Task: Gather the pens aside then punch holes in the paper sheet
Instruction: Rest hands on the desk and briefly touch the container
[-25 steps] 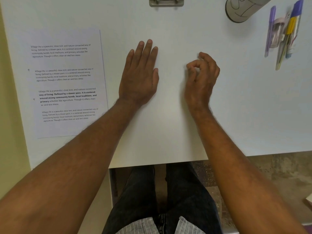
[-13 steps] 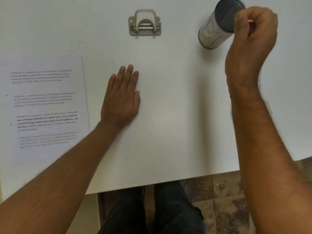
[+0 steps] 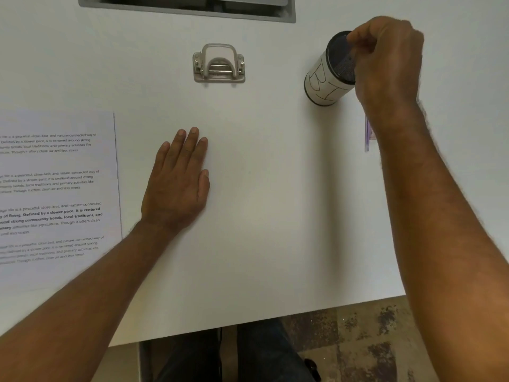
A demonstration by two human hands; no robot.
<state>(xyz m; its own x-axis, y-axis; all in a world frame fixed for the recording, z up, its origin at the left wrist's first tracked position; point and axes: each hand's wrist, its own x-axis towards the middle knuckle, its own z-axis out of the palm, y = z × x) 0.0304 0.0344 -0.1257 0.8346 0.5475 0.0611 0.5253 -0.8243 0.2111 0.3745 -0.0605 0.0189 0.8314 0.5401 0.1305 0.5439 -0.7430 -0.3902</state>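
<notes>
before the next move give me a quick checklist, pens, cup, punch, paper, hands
1. Pen cup upright on the table: ok.
2. Right hand at the cup rim: ok; holding a pen: cannot tell.
3. Pens all gathered: not ok, some lie beside the right forearm.
4. Hole punch unobstructed: ok.
5. Paper sheet flat, away from the punch: ok.
6. Left hand flat and empty: ok.

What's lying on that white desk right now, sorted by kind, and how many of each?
Paper sheet: 1
Hole punch: 1
Pen holder cup: 1
Pens: at least 1 showing; the right forearm hides the rest
Total: 4 visible
</notes>
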